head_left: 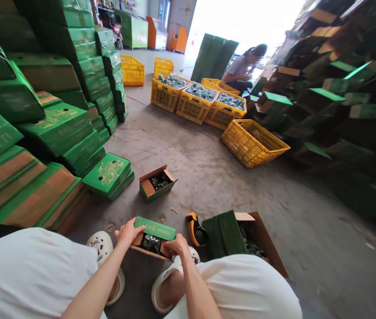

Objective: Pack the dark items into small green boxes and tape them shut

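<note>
Printing in pale characters runs along the green flap of a small open carton (pixel 155 229), which sits low on the floor between the wearer's feet; the lettering is too small to read. The left hand (pixel 129 232) grasps the carton's left end, thumb on the flap, and the right hand (pixel 178 245) grips its right end. Dark, shiny packets (pixel 151 243) show through the gap between brown end flaps. The person wears white trousers (pixel 251 288) and cream clogs (pixel 100 246) with small decorations; any wording there is illegible.

Just right of the carton lies a yellow-orange and black tape dispenser (pixel 194 228), beside a larger open box (pixel 229 232) with dark contents. Ahead stands another open carton (pixel 156 190), also holding dark packets. Near it, a closed green box (pixel 106 173) bears a gold-toned printed design and two dark holes. Tall stacks of green boxes (pixel 83 71) rise at left, some with pale characters, blurred beyond reading. Farther off, yellow crates (pixel 194 108) hold silvery-dark packets; small markings on their sides cannot be read. Behind them sits another person (pixel 241 66).
</note>
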The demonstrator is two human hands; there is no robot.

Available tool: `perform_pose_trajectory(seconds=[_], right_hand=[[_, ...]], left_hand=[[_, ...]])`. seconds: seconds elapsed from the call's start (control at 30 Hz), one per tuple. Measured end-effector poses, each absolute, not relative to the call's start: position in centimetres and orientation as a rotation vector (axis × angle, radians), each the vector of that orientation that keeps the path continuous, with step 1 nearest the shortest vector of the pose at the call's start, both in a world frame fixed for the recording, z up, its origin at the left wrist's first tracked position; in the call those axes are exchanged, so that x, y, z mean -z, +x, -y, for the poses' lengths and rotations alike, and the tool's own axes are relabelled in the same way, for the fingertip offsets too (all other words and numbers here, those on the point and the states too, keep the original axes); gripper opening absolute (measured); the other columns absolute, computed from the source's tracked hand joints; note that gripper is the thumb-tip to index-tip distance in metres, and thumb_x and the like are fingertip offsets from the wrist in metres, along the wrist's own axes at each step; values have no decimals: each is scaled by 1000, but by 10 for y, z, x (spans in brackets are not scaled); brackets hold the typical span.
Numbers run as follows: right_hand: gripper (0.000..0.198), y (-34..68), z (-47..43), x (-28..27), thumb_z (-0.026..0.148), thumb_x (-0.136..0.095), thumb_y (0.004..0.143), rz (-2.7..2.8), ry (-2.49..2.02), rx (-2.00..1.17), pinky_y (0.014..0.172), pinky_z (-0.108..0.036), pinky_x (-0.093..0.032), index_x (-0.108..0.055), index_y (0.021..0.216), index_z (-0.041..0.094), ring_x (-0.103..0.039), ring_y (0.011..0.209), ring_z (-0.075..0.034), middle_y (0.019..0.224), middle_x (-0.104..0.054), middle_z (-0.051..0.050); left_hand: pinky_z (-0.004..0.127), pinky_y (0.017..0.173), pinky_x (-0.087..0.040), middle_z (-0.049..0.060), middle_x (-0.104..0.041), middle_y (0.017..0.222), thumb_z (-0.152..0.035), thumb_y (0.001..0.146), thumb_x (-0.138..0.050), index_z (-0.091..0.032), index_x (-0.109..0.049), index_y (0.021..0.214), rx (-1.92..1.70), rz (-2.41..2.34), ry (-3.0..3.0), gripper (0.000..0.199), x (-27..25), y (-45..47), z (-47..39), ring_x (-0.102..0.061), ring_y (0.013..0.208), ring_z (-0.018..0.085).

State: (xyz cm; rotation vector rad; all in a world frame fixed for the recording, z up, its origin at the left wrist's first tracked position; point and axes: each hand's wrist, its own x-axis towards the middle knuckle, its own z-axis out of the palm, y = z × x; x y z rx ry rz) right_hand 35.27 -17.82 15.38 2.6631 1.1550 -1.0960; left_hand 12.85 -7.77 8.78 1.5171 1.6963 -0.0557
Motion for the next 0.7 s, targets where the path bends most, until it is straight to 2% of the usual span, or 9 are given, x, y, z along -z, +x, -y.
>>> perform_pose_trajectory(seconds=[0.07, 0.1, 0.17, 0.23, 0.33, 0.43, 0.53, 0.6, 0.7], right_hand=[[64, 346, 178, -164, 33, -75, 77, -1261, 2555, 1079, 93, -41, -54, -65, 137, 14, -68, 117, -37, 126, -72, -21], [78, 341, 179, -169, 38, -74, 79, -1359, 2484, 1058, 103, -46, -49, -54, 150, 16, -58, 132, -39, 144, -61, -23], [107, 330, 181, -176, 53, -78, 75, -1590, 2285, 1048, 117, -58, -33, -27, 166, 24, -28, 153, -42, 168, -30, -18], [132, 319, 183, -177, 66, -82, 66, -1739, 2077, 1071, 121, -68, -15, -9, 169, 28, -2, 159, -43, 174, -6, -14], [136, 314, 175, -171, 74, -79, 66, -1833, 1974, 991, 122, -70, -1, -5, 169, 25, 11, 158, -43, 173, 4, -17], [128, 321, 158, -162, 76, -73, 73, -1945, 1896, 969, 122, -69, 1, -6, 169, 24, 5, 158, -44, 173, -4, -19], [106, 329, 143, -151, 65, -68, 84, -1969, 1951, 934, 122, -68, -4, -14, 168, 28, -24, 154, -42, 169, -30, -16], [91, 331, 138, -142, 58, -65, 90, -1955, 2030, 877, 122, -65, -12, -22, 166, 33, -41, 144, -39, 163, -43, -13], [85, 332, 141, -125, 58, -63, 92, -1958, 2059, 832, 120, -59, -22, -24, 165, 38, -46, 139, -36, 159, -47, -10]], left_hand=[[54, 113, -42, 11, -71, 136, -55, 82, -73, -32, -64, 137, -19, -1625, 1505, 61, -83, 126, 76, -60, 134, 37], [48, 112, -44, 10, -71, 136, -52, 81, -74, -29, -64, 138, -82, -1574, 1482, 62, -80, 126, 75, -61, 133, 35], [39, 110, -47, 11, -71, 136, -47, 76, -79, -23, -64, 139, -204, -1487, 1415, 69, -74, 125, 70, -62, 132, 32], [38, 110, -49, 12, -71, 136, -45, 69, -85, -19, -64, 140, -279, -1454, 1335, 78, -68, 125, 66, -62, 133, 32], [38, 112, -49, 12, -71, 136, -40, 62, -89, -16, -64, 140, -320, -1395, 1253, 85, -58, 124, 60, -61, 134, 33], [34, 112, -48, 11, -71, 136, -35, 63, -88, -15, -63, 140, -324, -1350, 1223, 83, -50, 124, 54, -64, 131, 30], [32, 108, -51, 12, -73, 133, -30, 66, -86, -12, -62, 142, -304, -1352, 1204, 81, -47, 124, 50, -68, 124, 28], [33, 108, -51, 14, -72, 133, -28, 67, -86, -10, -59, 144, -284, -1369, 1187, 83, -47, 123, 49, -67, 125, 29], [34, 111, -48, 15, -66, 142, -28, 70, -85, -10, -55, 148, -266, -1390, 1163, 85, -47, 122, 57, -63, 131, 29]])
